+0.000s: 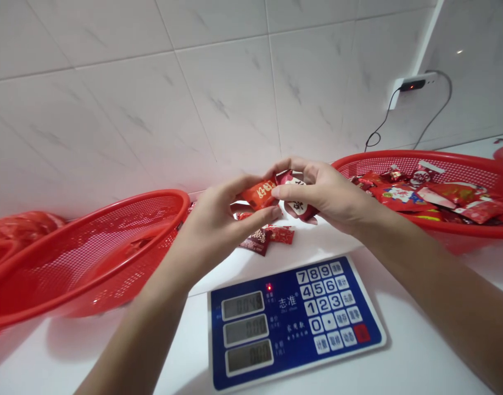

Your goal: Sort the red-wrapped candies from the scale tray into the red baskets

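Observation:
My left hand [212,230] pinches a small orange-red snack packet [257,193] between thumb and fingers. My right hand [321,195] holds a red-and-white printed packet [297,204], partly hidden by its fingers. The two packets nearly touch, close together above the white counter [400,285]. Just below my hands, two dark red packets [268,238] lie on the counter. A blue-and-white digital scale [295,323] stands nearer to me, under my forearms, with lit digits in its top display.
A red mesh basket [441,164] at right holds several red packets. Another red mesh basket [87,252] tilts at left, with more red items [21,227] behind it. Tiled wall stands behind the counter, with a wall socket [412,85] and hanging cables at upper right.

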{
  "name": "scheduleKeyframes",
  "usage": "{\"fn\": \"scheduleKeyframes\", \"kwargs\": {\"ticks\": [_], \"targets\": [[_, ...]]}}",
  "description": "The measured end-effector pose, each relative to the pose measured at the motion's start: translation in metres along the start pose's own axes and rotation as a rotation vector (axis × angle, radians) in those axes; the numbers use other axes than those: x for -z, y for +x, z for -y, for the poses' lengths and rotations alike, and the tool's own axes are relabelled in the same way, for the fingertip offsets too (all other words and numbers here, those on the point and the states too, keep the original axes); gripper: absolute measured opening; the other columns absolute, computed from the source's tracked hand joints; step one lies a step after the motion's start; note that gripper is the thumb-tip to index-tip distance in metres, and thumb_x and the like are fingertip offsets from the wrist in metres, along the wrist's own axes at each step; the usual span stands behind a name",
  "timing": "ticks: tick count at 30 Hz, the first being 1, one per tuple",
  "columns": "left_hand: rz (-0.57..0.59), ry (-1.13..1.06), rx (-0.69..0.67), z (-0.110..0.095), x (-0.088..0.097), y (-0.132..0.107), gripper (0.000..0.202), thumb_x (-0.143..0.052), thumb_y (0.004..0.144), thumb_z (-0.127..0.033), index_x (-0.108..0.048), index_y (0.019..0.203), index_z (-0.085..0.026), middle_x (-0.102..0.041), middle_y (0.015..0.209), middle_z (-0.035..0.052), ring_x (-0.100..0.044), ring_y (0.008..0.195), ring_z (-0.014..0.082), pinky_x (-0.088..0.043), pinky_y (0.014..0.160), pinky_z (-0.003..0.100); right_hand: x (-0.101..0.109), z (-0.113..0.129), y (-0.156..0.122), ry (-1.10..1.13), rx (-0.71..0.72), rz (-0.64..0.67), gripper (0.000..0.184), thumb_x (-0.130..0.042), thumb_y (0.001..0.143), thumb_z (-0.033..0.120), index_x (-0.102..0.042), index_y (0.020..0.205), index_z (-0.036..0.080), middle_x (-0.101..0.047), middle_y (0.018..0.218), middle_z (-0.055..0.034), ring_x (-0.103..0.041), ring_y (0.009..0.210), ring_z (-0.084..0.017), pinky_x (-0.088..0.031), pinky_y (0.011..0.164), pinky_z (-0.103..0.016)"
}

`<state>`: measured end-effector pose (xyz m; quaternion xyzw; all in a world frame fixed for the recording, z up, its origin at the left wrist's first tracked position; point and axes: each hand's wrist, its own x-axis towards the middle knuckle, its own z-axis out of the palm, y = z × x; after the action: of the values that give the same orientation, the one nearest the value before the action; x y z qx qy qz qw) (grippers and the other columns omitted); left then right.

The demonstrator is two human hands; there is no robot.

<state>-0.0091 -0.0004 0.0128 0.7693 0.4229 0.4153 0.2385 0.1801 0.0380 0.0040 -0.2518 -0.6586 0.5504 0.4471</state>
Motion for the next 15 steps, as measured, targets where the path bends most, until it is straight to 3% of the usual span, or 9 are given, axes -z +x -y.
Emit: {"fn": "scheduleKeyframes", "kwargs": {"ticks": [5, 10, 15], "targets": [[-0.021, 0.119, -0.017, 0.0067, -0.0025, 0.0016, 0.034, -0.072, 0.089, -0.027, -0.072, 0.121, -0.018, -0.080, 0.104, 0.0051, -0.074, 0.088, 0.0195, -0.056, 0.074, 0.028, 0.0014, -0.0019, 0.0013, -0.028, 0.007, -0.014, 0.020, -0.073, 0.084, 0.015, -0.065, 0.102, 0.018, -0.060, 0.069, 0.0051, -0.047, 0.048, -0.004, -0.033, 0.040, -0.016], [-0.016, 0.210, -0.008, 0.0105, -0.0029, 0.0030, 0.038, -0.070, 0.090, -0.034, -0.070, 0.125, -0.019, -0.079, 0.104, 0.0065, -0.075, 0.090, 0.0237, -0.055, 0.075, 0.034, 0.0029, -0.0043, 0.0033, -0.058, -0.021, -0.010, 0.022, -0.074, 0.085, 0.016, -0.066, 0.106, 0.017, -0.061, 0.070, 0.0044, -0.049, 0.051, -0.005, -0.036, 0.042, -0.016], [-0.022, 0.224, -0.023, 0.0109, -0.0073, 0.0001, 0.032, -0.070, 0.091, -0.034, -0.067, 0.119, -0.020, -0.077, 0.103, 0.0053, -0.075, 0.091, 0.0228, -0.056, 0.077, 0.034, 0.0020, -0.0056, 0.0031, -0.097, 0.015, -0.048, 0.035, -0.086, 0.075, 0.021, -0.064, 0.102, 0.017, -0.061, 0.077, 0.0038, -0.049, 0.051, -0.005, -0.036, 0.041, -0.018]]}}
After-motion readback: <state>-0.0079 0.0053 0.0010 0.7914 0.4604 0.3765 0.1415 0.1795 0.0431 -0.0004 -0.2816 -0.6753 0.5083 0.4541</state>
